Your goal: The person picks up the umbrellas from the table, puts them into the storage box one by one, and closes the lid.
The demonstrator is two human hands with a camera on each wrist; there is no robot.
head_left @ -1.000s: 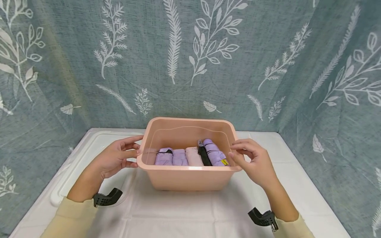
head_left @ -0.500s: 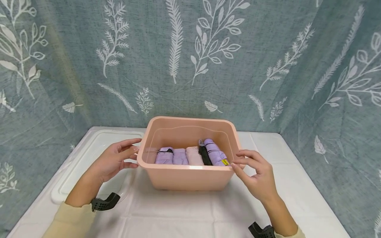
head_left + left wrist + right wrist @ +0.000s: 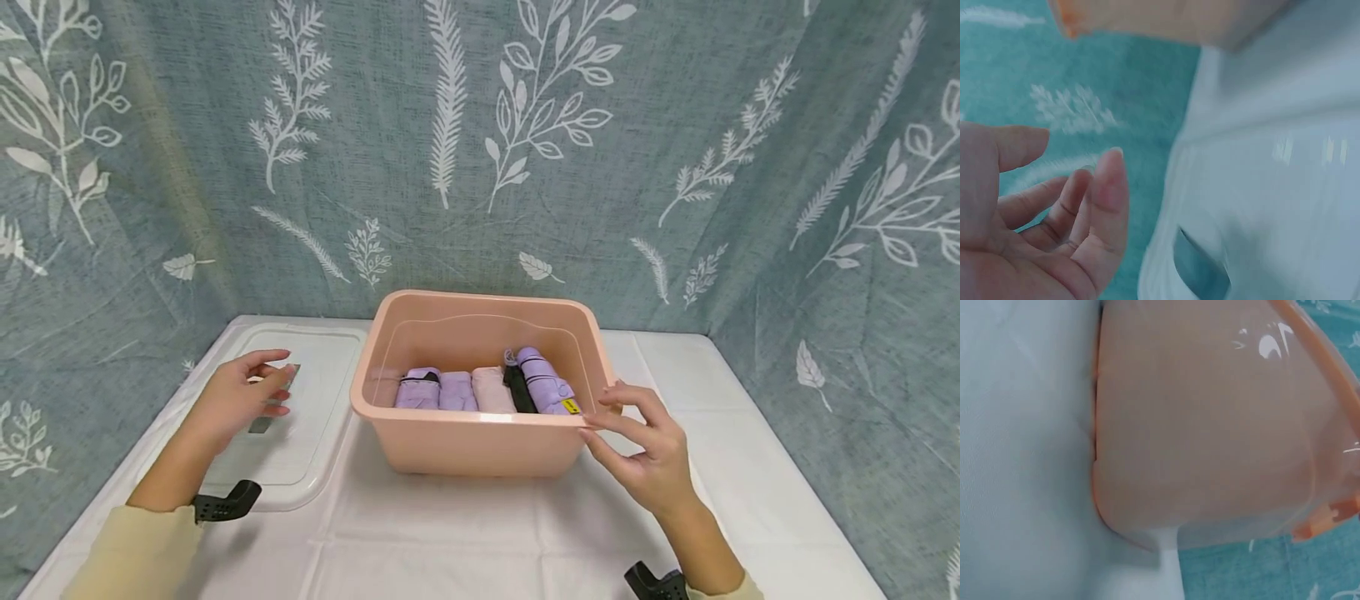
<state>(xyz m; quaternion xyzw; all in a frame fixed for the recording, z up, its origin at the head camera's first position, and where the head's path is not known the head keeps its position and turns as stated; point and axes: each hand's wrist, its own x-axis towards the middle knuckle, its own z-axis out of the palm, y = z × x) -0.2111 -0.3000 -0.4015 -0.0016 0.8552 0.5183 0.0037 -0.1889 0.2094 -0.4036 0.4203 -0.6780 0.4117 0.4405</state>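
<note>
A peach plastic storage bin (image 3: 480,446) stands on the white-covered table. Inside lie rolled lilac bundles (image 3: 457,392), a pale pink one (image 3: 492,390), a slim black item (image 3: 519,387) with a grey loop, and a longer lilac roll (image 3: 547,383) with a yellow tag, resembling a folded umbrella. At the bin's front right corner, my right hand (image 3: 645,454) pinches the rim between thumb and fingers; the right wrist view shows only the bin's side (image 3: 1204,425). My left hand (image 3: 236,400), loosely bent and holding nothing, hovers over a translucent white lid (image 3: 322,433).
Blue-green curtains (image 3: 405,150) with white leaf prints enclose the table at the back and both sides. White cloth (image 3: 435,533) covers the tabletop in front of the bin. The lid lies flat to the bin's left.
My left hand has left the bin's left rim and moved left over the lid. My right hand has shifted slightly toward the front right corner of the rim. The bin stays put.
</note>
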